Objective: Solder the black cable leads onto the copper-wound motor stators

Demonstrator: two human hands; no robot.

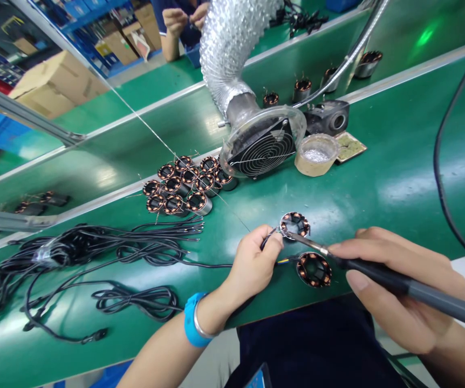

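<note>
My right hand (402, 291) grips a soldering iron (382, 276) by its dark handle, fingers wrapped round it. The iron's tip reaches the near rim of a motor stator (294, 225) with copper windings. Close by, my left hand (254, 261) pinches the end of a black cable (268, 238) at that same rim. A thin silvery wire (147, 125) slants down from above to my left fingers; whether they grip it too, I cannot tell. Just nearer to me lies a second stator (314, 269), with a cable's thin coloured leads (286, 261) at its left edge.
Several stators (176, 186) cluster at the back ledge. Bundled black cables (66, 248) cover the left bench. A fan-fronted extractor (262, 151) hangs from a silver duct (224, 48), beside a round tub (316, 155) and a sponge tray (349, 146). Another person's hands (176, 21) work beyond the divider.
</note>
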